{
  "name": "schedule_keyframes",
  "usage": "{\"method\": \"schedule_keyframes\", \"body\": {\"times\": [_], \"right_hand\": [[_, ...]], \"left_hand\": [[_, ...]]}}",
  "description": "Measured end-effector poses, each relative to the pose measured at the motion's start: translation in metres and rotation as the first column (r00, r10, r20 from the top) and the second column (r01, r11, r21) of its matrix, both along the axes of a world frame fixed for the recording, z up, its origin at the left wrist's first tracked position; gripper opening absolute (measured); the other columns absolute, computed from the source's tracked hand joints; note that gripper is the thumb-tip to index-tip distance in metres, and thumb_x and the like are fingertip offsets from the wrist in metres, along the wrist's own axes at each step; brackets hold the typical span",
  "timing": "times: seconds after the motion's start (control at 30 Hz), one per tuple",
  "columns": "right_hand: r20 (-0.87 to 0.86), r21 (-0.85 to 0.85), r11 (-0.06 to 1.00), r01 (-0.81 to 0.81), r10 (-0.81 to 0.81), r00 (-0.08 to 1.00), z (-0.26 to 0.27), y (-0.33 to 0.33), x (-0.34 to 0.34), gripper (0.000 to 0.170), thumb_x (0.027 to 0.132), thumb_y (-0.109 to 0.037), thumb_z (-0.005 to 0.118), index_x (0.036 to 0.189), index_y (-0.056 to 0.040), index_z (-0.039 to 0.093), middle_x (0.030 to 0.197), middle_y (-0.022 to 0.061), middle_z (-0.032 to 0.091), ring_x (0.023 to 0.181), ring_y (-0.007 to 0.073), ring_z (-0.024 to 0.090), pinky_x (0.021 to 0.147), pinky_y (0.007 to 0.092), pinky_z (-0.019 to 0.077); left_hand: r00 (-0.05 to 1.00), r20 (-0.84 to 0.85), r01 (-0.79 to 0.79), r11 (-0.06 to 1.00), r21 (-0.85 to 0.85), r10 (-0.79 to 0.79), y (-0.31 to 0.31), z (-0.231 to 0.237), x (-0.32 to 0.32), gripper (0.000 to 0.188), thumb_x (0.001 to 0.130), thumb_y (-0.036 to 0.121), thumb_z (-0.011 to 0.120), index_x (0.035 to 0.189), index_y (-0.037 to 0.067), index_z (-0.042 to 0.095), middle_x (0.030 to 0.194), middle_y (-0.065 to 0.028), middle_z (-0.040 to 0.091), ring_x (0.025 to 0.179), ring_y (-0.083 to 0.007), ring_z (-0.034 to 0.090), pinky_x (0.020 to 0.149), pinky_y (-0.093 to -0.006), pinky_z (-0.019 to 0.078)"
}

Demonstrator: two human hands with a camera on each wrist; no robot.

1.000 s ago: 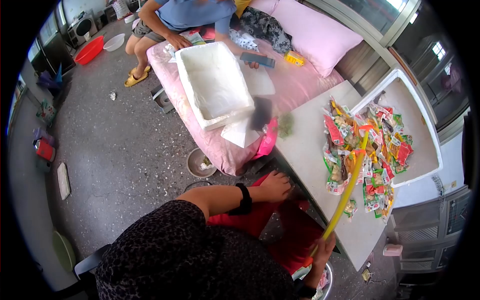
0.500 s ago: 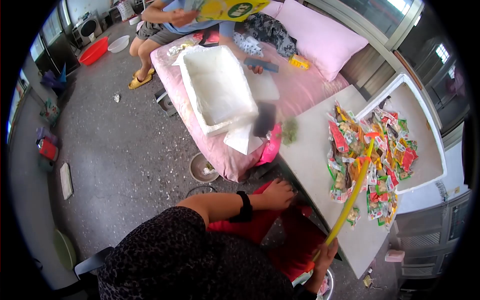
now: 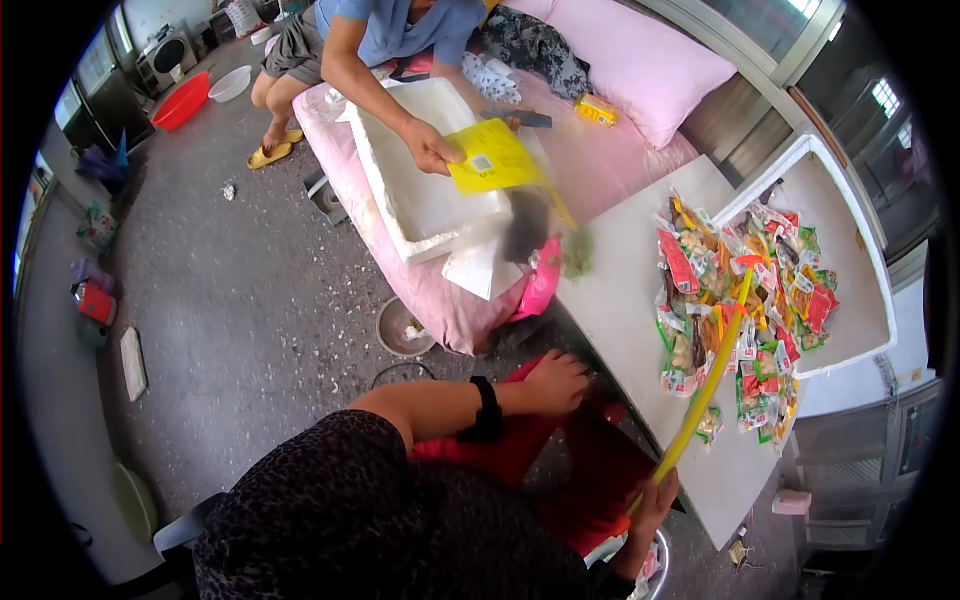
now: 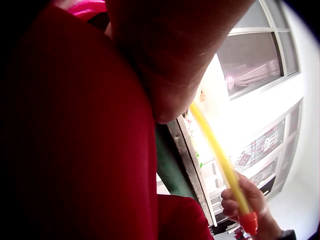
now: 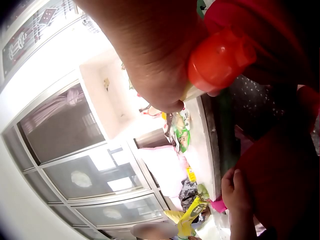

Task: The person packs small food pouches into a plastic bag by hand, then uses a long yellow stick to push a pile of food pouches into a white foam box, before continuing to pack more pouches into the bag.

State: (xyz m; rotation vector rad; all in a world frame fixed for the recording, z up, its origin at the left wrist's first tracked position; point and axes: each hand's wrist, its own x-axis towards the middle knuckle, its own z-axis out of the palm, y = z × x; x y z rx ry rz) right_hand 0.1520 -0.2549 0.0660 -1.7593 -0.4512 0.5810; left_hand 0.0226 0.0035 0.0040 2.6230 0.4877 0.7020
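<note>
My left hand (image 3: 558,384) rests on the red trousers (image 3: 480,450) at the knee, fingers relaxed and holding nothing. My right hand (image 3: 655,505) grips a long yellow tube (image 3: 690,415) near its lower end. In the right wrist view the tube's rounded orange end (image 5: 220,60) sticks out of my grip. Its far end, also orange, reaches over a heap of small packaged snacks (image 3: 680,265) on the pale table (image 3: 615,330). Some packets spill from a white foam box (image 3: 855,290) at the table's far side.
On a pink bed (image 3: 370,220) stands another white foam box (image 3: 425,245). A seated person in a blue shirt (image 3: 385,35) holds a yellow bag (image 3: 495,160) and a phone (image 3: 520,119). A metal bowl (image 3: 405,330) sits on the floor; a basin (image 3: 660,560) stands below my right hand.
The other person has swung the yellow bag down from chest height to over the foam box on the bed. My hands and the yellow tube have stayed nearly still.
</note>
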Motion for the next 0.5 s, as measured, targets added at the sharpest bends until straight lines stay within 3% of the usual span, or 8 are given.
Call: {"method": "schedule_keyframes", "body": {"times": [0.5], "right_hand": [[-0.034, 0.006, 0.999, 0.039, -0.039, 0.999, -0.005, -0.003, 0.000, 0.048, 0.082, -0.008, 0.042, 0.126, -0.0108, 0.022, 0.069, 0.0063, 0.048, 0.046, 0.0103, 0.047, 0.041, 0.0199, 0.0400]], "left_hand": [[0.999, -0.030, 0.011, 0.999, 0.030, -0.010, -0.002, 0.003, 0.000, 0.021, 0.064, 0.027, 0.054, 0.076, 0.010, 0.056, 0.091, -0.0064, 0.053, 0.096, -0.0219, 0.045, 0.080, -0.0369, 0.0335]]}}
